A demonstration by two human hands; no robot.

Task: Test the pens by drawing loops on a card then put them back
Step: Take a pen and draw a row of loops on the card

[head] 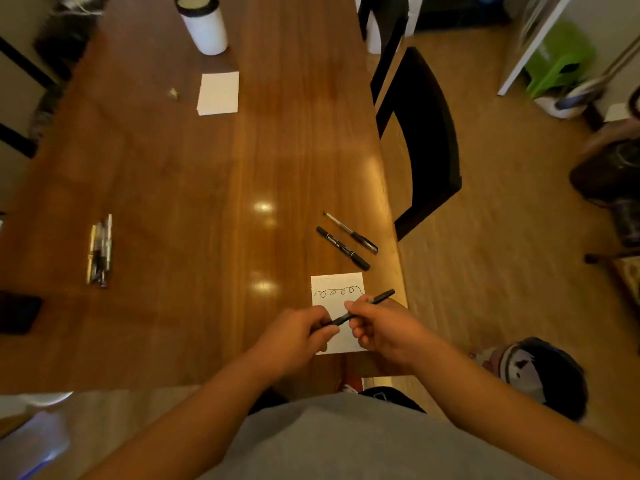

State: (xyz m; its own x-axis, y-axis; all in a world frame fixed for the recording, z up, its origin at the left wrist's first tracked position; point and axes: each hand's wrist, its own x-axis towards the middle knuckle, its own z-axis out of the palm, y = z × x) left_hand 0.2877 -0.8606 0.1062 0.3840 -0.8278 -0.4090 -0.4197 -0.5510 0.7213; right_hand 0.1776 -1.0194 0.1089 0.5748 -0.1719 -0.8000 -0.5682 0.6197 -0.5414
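A white card (337,285) with a row of black loops drawn on it lies near the table's right edge. Both hands hold one black pen (381,297) above the card. My left hand (298,332) grips its near end and my right hand (375,327) pinches its middle. Two more black pens lie beyond the card: a marker (343,248) and a clear-barrelled pen (350,232). A bundle of several pens (99,251) lies at the table's left.
The wooden table (194,188) also carries a blank white card (219,93), a white cylindrical container (204,24) at the far end, a small scrap (173,93) and a dark object (17,311) at the left edge. A black chair (426,133) stands to the right.
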